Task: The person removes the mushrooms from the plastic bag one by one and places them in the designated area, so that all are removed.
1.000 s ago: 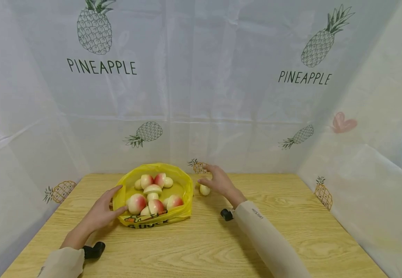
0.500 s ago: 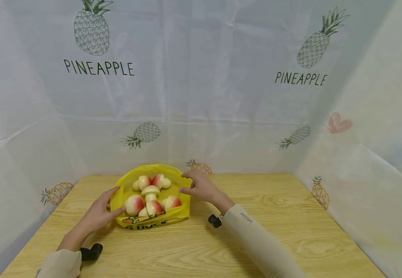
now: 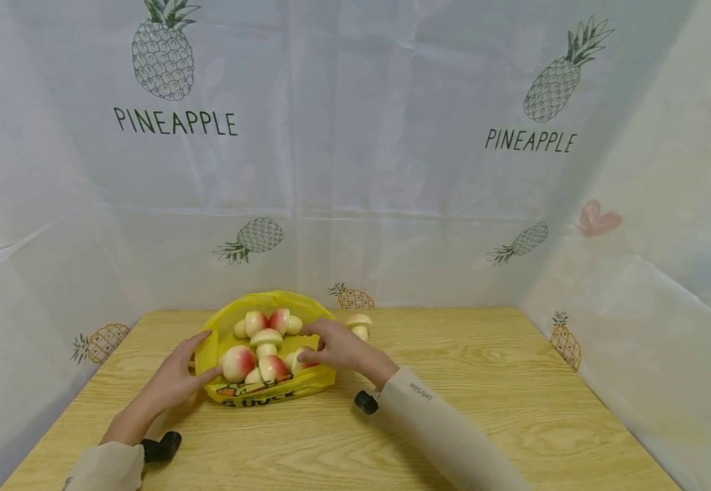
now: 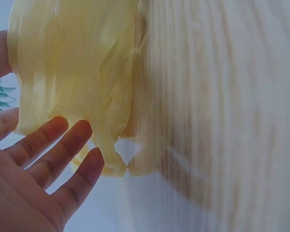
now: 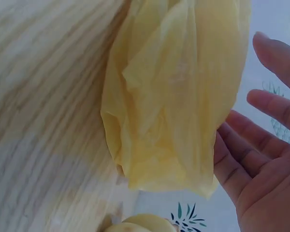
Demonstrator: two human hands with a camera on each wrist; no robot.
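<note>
A yellow plastic bag (image 3: 208,358) sits with its mouth spread on the wooden table. Inside it lie several toy mushrooms: one with a pale cap (image 3: 266,337), the others with red-and-cream caps (image 3: 239,363). At the bag's left rim, my left hand (image 3: 171,380) has its thumb over the edge and its other fingers extended along the outside. My right hand (image 3: 343,348) is at the right rim, thumb and forefinger over the opening, lower fingers touching the bag's outer side in the right wrist view. It partly hides one red-capped mushroom. Another pale mushroom (image 3: 359,321) stands outside, just beyond that hand.
The wooden table (image 3: 454,382) meets a white curtain (image 3: 361,170) printed with pineapples along its back edge. Curtain sheets also flank the left and right sides. Black wrist mounts (image 3: 162,447) are worn on both arms.
My right hand has moved left and nearer, from beside the loose mushroom to the bag's right rim, so that mushroom is uncovered. The left hand stays at the left rim.
</note>
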